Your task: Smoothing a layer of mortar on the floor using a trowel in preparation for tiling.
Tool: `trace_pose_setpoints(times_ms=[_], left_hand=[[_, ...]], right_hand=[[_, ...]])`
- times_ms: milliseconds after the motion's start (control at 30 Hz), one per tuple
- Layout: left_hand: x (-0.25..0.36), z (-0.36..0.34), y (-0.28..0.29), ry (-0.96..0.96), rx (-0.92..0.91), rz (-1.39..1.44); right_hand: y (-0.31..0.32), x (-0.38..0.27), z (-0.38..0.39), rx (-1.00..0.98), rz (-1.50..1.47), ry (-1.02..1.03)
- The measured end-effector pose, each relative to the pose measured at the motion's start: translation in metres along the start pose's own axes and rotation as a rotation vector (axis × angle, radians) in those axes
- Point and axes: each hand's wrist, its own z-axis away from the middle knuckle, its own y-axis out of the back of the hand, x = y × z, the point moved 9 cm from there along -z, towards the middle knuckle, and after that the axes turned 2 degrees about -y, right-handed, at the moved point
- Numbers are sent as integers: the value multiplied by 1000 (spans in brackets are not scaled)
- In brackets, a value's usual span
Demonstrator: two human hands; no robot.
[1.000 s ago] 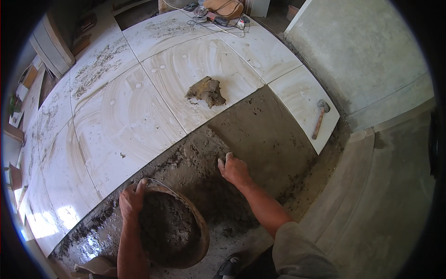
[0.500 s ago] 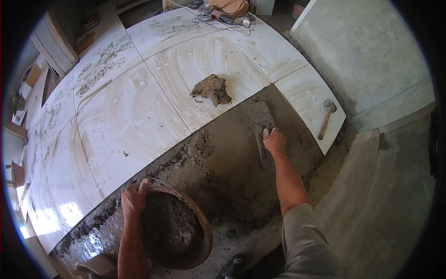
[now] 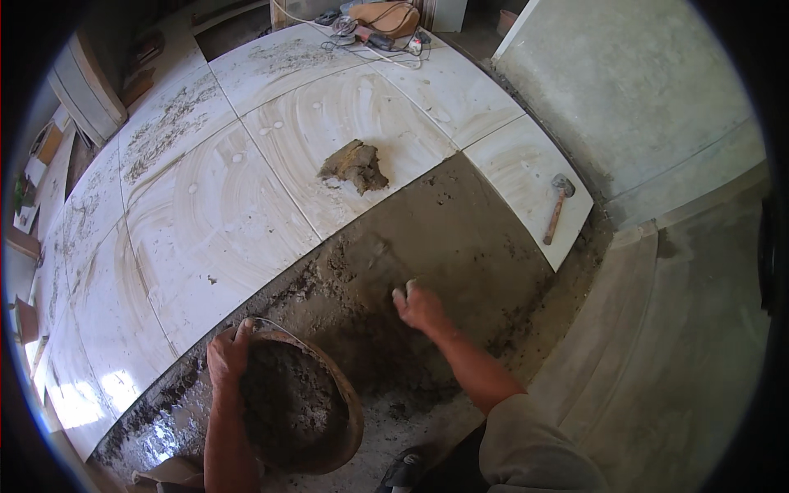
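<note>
My left hand (image 3: 228,353) is closed on the rim of a round bucket (image 3: 355,411), beside its thin wire handle. Wet, lumpy mortar (image 3: 292,394) lies inside the bucket. Over the mortar bed (image 3: 448,234), my right hand (image 3: 421,306) is closed around the handle of a flat trowel (image 3: 380,253). Motion smears the trowel, and its blade blends into the grey-brown mortar. The bed looks smooth toward its far right and rough and crumbly near the bucket. A clump of mortar (image 3: 355,166) rests on the white tiles (image 3: 222,181) just beyond the bed.
On the right-hand tile lies a mallet (image 3: 560,209) with a wooden handle. An angle grinder (image 3: 370,37) with tangled cords sits at the far edge. A plastered wall (image 3: 641,107) rises to the right. My shoe (image 3: 403,470) stands near the bucket.
My right hand has swept the trowel left and nearer across the mortar bed, toward the bucket. My left hand keeps its grip on the bucket. The whole view has shifted slightly.
</note>
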Motion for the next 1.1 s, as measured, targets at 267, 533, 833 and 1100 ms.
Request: trace_pose_setpoints(times_ms=[267,533,833,1100], left_hand=[[-9,5,11,50,-25,-24],[2,3,0,44,-51,-5],[-2,5,5,40,-40,3],[2,6,7,39,-44,14]], right_hand=[[29,8,-1,94,-57,-51],[4,66,-78,25,-187,-279],[-15,-46,-20,37,-23,56],[-30,-60,6,-40,-60,184]])
